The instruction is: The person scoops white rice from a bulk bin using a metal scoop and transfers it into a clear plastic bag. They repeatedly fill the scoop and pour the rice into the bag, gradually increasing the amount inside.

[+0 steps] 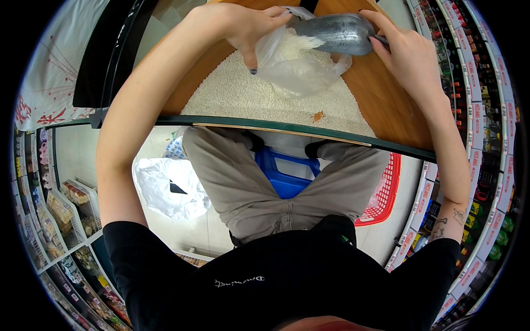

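Observation:
My right hand (408,58) grips the handle of a metal scoop (339,33), which is tilted with its mouth toward the left. White rice (304,44) spills from the scoop's mouth into a clear plastic bag (304,76). At the bag's left edge, my left hand (252,35) holds the plastic, thumb below and fingers above. The bag rests on a heap of loose rice (232,89) inside a wooden bin (368,89). A small brown patch shows through the rice near the front edge.
A dark green rim (256,123) fronts the bin, above my knees. On the floor lie a white plastic bag (172,188) at left and a red basket (385,194) at right. A blue plastic stool (285,178) is between my legs. Stocked shelves (476,136) flank both sides.

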`<state>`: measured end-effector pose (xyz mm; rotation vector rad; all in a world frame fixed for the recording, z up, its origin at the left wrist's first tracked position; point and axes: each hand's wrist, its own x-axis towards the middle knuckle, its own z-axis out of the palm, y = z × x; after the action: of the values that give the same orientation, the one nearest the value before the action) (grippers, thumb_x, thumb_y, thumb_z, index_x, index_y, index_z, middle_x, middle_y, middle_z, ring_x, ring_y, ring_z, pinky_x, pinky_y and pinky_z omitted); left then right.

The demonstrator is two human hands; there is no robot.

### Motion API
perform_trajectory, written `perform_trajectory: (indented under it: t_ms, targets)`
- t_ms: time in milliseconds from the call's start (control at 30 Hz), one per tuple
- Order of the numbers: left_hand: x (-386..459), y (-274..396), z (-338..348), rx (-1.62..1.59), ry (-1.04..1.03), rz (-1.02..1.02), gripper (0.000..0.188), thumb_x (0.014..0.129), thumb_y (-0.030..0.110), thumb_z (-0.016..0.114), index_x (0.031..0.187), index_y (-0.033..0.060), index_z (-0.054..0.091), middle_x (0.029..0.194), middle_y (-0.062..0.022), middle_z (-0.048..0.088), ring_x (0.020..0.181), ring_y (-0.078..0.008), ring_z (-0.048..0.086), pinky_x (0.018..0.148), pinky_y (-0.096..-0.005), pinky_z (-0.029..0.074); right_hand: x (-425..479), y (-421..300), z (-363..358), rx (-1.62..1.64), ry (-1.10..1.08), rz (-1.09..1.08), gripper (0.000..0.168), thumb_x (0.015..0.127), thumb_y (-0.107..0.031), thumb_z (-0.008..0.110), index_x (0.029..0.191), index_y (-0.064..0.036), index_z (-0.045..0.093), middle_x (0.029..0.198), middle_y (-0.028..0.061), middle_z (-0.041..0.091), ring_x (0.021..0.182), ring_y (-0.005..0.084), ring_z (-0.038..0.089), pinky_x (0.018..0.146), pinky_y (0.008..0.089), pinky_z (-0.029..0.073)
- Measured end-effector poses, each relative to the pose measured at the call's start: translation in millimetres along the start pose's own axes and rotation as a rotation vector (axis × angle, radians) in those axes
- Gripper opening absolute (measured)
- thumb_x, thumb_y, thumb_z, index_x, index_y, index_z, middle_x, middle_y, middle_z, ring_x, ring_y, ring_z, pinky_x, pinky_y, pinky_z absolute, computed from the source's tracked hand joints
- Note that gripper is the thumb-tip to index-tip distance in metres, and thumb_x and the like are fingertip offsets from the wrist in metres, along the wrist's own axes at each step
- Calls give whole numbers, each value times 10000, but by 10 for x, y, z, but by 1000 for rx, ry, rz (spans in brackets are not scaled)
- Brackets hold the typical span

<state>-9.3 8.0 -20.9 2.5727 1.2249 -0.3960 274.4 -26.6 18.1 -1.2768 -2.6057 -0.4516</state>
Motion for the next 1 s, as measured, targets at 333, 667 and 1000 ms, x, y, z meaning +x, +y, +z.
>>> perform_trajectory:
  t_ms: [333, 667, 1000]
  targets:
    - [0, -20, -1, -2, -6, 29, 1279, 444, 116, 872, 1466, 66, 106, 1508, -89, 186, 1261, -262, 444, 1050, -305, 429, 47, 79, -201, 289, 100, -296, 273, 778, -97, 604, 1048, -136, 611, 718, 72, 648, 626, 239, 638, 557, 340, 492]
    - [-2, -13, 45, 34, 8, 5, 1264, 446, 87, 872, 1467, 73, 128, 1514, -80, 192, 1269, -254, 441, 1052, -312, 431, -246, -29, 418, -7, -640, -280, 110, 742, -34, 593, 836, 17, 620, 713, 196, 628, 686, 335, 648, 614, 394, 523]
    - [14, -36, 67, 21, 19, -6, 1287, 416, 112, 894, 1467, 89, 152, 1516, -86, 201, 1277, -266, 434, 1066, -312, 409, -221, -221, 633, 181, -786, -266, 133, 773, -37, 613, 881, 40, 603, 771, 230, 634, 775, 374, 645, 694, 437, 527]
